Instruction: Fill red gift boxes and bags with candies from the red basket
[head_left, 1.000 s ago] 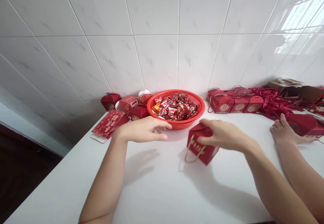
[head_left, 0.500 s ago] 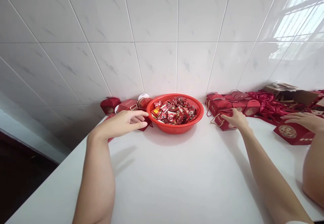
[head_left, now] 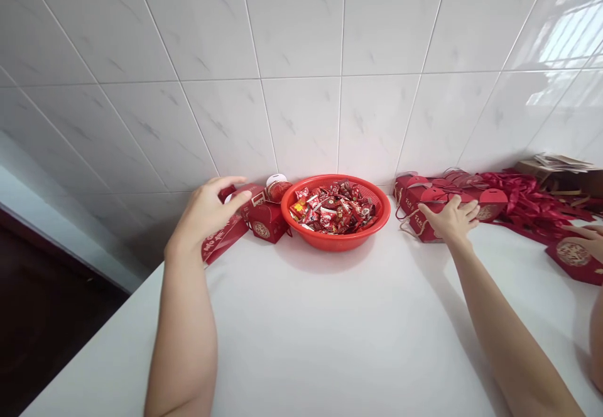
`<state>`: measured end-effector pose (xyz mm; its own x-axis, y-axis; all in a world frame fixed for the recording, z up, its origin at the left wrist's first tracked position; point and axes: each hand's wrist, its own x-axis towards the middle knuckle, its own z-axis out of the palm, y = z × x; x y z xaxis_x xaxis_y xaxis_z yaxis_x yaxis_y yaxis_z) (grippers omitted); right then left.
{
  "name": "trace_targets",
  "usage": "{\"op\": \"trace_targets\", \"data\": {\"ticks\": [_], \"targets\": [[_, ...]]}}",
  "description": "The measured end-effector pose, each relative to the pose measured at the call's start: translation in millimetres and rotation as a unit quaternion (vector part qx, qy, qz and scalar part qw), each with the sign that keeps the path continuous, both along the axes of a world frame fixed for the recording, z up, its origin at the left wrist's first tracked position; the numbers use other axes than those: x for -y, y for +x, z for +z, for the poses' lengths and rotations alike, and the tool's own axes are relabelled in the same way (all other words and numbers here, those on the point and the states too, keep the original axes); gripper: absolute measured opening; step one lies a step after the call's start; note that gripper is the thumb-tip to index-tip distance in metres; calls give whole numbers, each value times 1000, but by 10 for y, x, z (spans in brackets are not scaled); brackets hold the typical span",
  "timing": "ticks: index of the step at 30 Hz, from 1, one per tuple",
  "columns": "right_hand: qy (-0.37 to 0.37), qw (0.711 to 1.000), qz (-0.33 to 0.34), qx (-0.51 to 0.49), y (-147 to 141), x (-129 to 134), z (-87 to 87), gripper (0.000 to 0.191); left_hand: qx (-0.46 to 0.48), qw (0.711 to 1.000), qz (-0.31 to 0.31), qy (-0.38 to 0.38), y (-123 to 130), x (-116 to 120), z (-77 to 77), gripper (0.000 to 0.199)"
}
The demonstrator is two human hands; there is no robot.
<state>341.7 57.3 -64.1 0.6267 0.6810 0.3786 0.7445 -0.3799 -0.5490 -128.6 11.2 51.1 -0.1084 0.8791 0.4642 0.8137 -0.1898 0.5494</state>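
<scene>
My left hand [head_left: 205, 211] hovers over the red boxes at the left with thumb and fingers apart, holding nothing. Below it lies a long red carton with white lettering [head_left: 226, 238], and beside that stands a red gift box with a gold emblem [head_left: 267, 222]. My right hand [head_left: 453, 219], fingers spread, is at a red gift box with a string handle [head_left: 423, 222] in the cluster on the right; whether it touches the box I cannot tell. Between my hands a red plastic basket [head_left: 335, 243] holds many wrapped candies [head_left: 332, 206].
At the far right, another person's hand [head_left: 586, 239] is on a red box with a gold emblem [head_left: 575, 260]. Dark red ribbons [head_left: 522, 200] lie in a heap behind it, near an open cardboard box with papers [head_left: 563, 162]. A tiled wall [head_left: 301, 128] borders the white table [head_left: 325, 335].
My left hand has moved left and up, away from the basket's rim. My right hand has spread its fingers at the box. The view has turned slightly left.
</scene>
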Motion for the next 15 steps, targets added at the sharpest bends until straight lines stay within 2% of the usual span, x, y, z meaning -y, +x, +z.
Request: {"op": "trace_targets", "data": {"ticks": [2,4,6,8,10,12,14,15], "targets": [[34,999,16,-13,-65,47,170,88,29,997,68,7,-86,-85,-28,43],[84,995,54,-14,-140,111,338,82,41,990,129,-23,-182,-181,-92,46],[132,985,107,-6,-213,176,460,73,43,978,188,-83,-281,-269,-205,56],[165,974,158,3,-284,234,528,65,47,956,246,-152,-375,-337,-364,76],[177,966,190,5,-353,281,563,60,45,940,267,-209,-456,-382,-548,102],[173,964,203,-1,-423,318,586,59,37,932,253,-256,-522,-414,-725,118],[167,963,213,-10,-488,347,604,58,30,923,253,-288,-575,-445,-862,121],[165,961,220,-14,-517,358,611,58,20,932,225,-283,-597,-460,-904,117]]}}
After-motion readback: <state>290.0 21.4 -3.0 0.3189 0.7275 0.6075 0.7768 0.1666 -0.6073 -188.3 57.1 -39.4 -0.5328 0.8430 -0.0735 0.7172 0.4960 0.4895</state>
